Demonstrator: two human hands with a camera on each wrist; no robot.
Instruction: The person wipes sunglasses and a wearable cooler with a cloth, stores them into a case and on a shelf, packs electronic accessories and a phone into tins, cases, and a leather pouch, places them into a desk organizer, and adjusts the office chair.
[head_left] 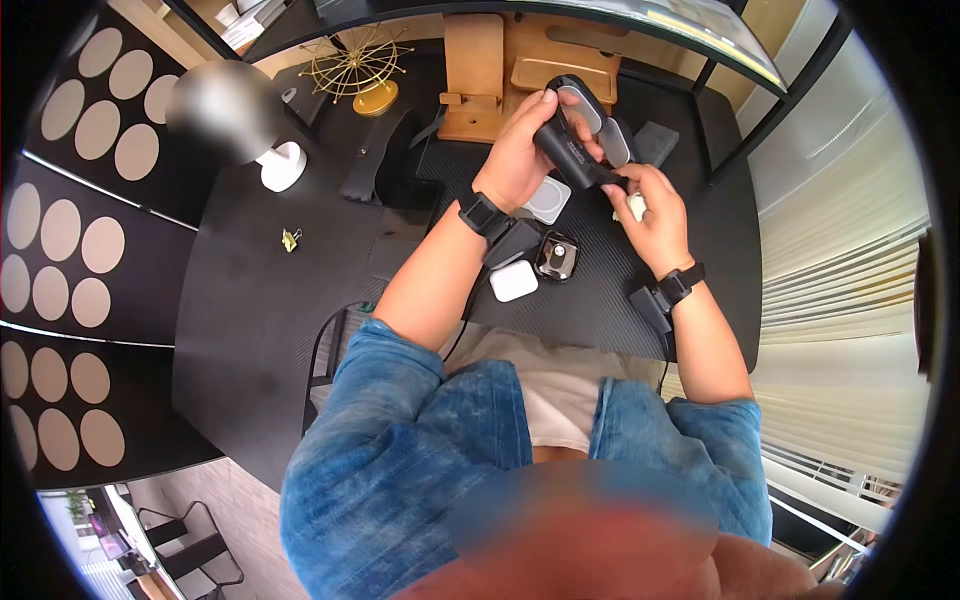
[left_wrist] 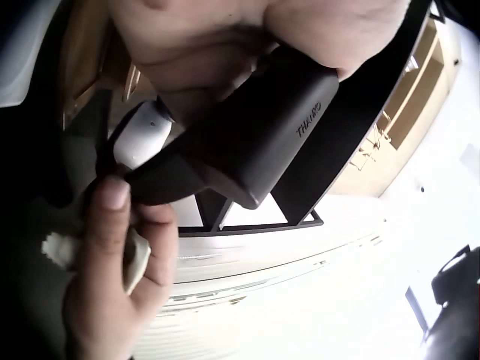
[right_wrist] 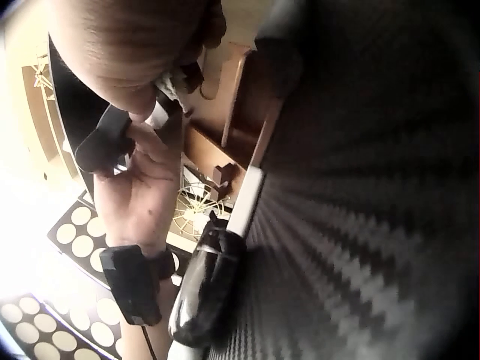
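Note:
My left hand (head_left: 515, 150) grips a black goggle-like device (head_left: 570, 150) with two grey oval pads, held above the desk. Lettering runs along its curved outer side in the left wrist view. At the device's lower right end, the fingertips of my right hand (head_left: 655, 215) pinch its narrow black end. A small white crumpled cloth (left_wrist: 64, 251) is tucked in the same right hand, partly hidden by the fingers. From the right wrist view, the left hand (right_wrist: 142, 184) shows behind the device (right_wrist: 105, 142), and the right hand (right_wrist: 127, 52) covers much of it.
Below the hands lie a white earbud case (head_left: 514, 281), a glossy black case (head_left: 557, 256) and a white square pad (head_left: 548, 200). Behind are a wooden stand (head_left: 473, 70), a gold wheel ornament (head_left: 377, 98) and a monitor (head_left: 690, 35). A lamp (head_left: 283, 167) and small clip (head_left: 290, 240) stand left.

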